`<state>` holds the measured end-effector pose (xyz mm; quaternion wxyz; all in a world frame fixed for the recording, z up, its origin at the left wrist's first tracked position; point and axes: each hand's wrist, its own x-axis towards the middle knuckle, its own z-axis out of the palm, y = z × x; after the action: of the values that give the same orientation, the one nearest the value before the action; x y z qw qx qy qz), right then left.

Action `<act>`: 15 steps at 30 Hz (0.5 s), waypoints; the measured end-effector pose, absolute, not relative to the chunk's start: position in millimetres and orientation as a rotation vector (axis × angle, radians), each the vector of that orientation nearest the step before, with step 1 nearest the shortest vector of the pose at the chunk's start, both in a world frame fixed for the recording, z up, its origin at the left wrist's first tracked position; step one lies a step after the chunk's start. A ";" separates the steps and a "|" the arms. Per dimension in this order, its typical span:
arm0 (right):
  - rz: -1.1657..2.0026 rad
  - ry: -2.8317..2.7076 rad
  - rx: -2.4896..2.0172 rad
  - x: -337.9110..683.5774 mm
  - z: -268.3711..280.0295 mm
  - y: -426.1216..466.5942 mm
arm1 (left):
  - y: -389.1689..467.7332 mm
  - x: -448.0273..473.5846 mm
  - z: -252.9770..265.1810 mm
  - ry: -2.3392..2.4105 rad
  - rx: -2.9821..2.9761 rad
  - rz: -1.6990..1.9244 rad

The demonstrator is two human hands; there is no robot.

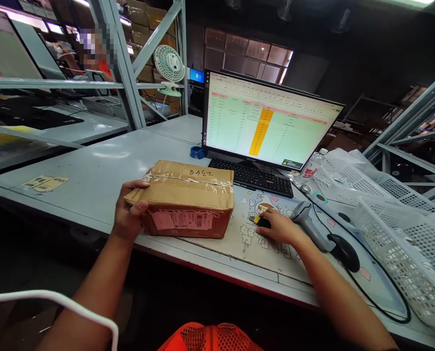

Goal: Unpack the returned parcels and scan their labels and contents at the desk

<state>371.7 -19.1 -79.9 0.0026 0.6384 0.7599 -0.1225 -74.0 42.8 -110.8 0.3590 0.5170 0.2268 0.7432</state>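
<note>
A taped brown cardboard box (193, 187) rests on the table near its front edge. Handwriting marks its top, and a shipping label (183, 220) is on the side facing me. My left hand (129, 209) grips the box's left end, thumb on the near side and fingers over the top edge. To the right of the box, my right hand (276, 225) is closed around a small yellow-and-black box cutter (257, 221), low over the printed desk mat (245, 241). The cutter's metal tip points left toward the box; the palm hides most of it.
Behind the box stand a monitor (265, 122), a black keyboard (254, 175) and a blue tape roll (197, 152). A barcode scanner (310, 226) and black mouse (344, 252) lie right of my hand, beside white plastic baskets (393, 258). Yellow labels (45, 183) lie left.
</note>
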 end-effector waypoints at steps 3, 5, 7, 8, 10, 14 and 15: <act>-0.302 2.439 2.153 369.1 -90.6 -32.4 | 47.2 -57.9 -103.2 0.603 1.279 1.884; -0.379 2.468 2.339 365.4 -86.6 -28.6 | 47.0 -46.1 -101.7 0.600 1.289 1.827; -0.461 2.532 2.492 359.7 -74.4 -21.5 | 45.5 -39.7 -99.2 0.570 1.331 1.756; -0.484 2.593 2.520 356.4 -66.4 -18.3 | 45.8 -39.7 -95.8 0.560 1.356 1.702; -0.507 2.754 2.502 350.1 -50.0 -14.3 | 51.5 -44.7 -82.3 0.591 1.415 1.560; -0.526 2.917 2.421 340.8 -27.9 -15.1 | 86.9 -51.4 -36.4 0.831 1.563 1.406; -0.519 2.921 2.416 339.2 -25.3 -16.1 | 97.6 -48.1 -25.4 0.917 1.616 1.378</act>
<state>339.2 -16.1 -25.3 -0.3355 0.5948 0.7192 -0.1279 -48.1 97.6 -25.4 0.4023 0.6396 0.3628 0.5455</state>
